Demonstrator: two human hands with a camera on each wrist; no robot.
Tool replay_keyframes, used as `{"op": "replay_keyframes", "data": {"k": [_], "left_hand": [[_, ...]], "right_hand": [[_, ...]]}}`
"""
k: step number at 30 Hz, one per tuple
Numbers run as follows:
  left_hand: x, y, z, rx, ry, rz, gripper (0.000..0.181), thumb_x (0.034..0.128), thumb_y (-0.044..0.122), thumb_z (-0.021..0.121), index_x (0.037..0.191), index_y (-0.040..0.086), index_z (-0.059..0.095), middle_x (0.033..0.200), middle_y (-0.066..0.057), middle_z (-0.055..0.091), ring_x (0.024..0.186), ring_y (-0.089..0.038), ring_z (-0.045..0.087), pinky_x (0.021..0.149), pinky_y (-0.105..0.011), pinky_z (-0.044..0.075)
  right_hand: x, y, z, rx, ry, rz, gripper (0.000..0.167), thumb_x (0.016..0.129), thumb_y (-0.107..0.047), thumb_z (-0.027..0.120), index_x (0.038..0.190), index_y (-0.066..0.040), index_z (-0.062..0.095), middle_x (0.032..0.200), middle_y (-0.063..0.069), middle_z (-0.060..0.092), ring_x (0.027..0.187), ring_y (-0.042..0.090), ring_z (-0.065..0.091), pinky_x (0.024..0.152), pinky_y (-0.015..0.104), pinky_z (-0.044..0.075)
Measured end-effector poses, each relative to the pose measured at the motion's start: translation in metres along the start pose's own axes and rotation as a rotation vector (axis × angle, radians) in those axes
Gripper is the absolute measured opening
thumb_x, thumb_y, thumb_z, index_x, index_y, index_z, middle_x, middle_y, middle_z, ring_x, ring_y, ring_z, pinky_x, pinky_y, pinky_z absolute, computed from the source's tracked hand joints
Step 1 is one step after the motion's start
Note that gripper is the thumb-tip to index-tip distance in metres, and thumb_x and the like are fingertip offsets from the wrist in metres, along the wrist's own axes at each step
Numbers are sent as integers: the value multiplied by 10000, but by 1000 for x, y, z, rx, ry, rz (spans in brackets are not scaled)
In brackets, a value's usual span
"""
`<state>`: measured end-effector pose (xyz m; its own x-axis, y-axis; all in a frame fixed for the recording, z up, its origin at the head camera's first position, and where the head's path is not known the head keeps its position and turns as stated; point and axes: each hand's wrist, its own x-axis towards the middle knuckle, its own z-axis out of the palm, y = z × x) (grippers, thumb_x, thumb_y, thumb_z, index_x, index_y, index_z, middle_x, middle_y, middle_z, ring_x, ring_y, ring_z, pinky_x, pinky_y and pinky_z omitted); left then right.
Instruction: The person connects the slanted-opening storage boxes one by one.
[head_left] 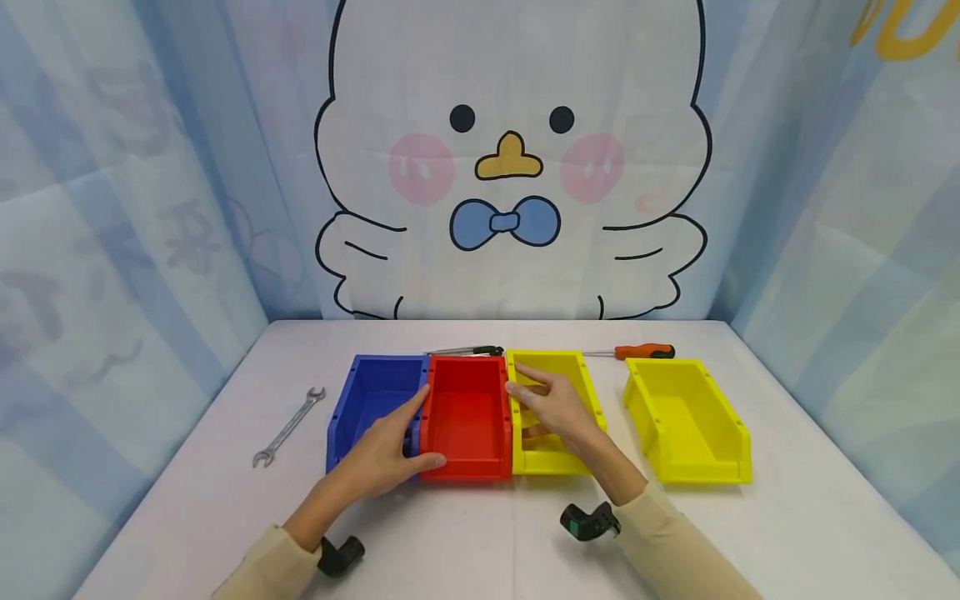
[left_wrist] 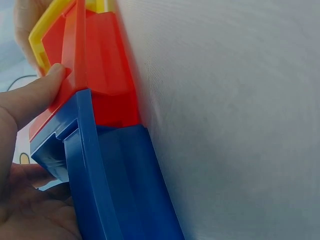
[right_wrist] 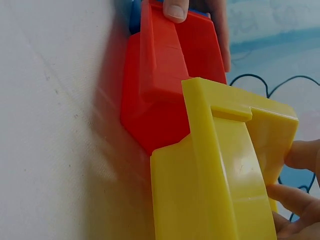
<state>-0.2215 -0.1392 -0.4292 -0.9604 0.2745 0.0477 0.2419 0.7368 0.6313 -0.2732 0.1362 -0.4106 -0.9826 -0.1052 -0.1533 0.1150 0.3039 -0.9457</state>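
In the head view the left hand lies over the blue bin, spread along its border with the red bin. The left wrist view shows the thumb touching the red bin's front rim, other fingers behind the blue bin's front. My right hand reaches into the middle yellow bin, thumb and index finger near its left wall, fingers loosely extended. In the right wrist view, its fingers are beside that bin's rim. Blue, red and yellow bins stand side by side.
Another yellow bin stands apart at the right. A wrench lies at the left. Behind the bins are a black-handled tool and an orange screwdriver. A curtain hangs beyond the table's far edge.
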Motion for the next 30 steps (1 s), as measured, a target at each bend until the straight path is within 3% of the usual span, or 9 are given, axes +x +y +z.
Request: {"op": "replay_keyframes", "data": {"k": [30], "left_hand": [[0,-1,1,11,-1,14,1070,884,363,867,1711,195,210,1709,-169,392,1534,-464,435,1119,-651,516]], "right_hand": [[0,9,1,34,7,-2,594,1037,-333,696,1594,-267,501,1532,161,620,1262,331,685,772,383,684]]}}
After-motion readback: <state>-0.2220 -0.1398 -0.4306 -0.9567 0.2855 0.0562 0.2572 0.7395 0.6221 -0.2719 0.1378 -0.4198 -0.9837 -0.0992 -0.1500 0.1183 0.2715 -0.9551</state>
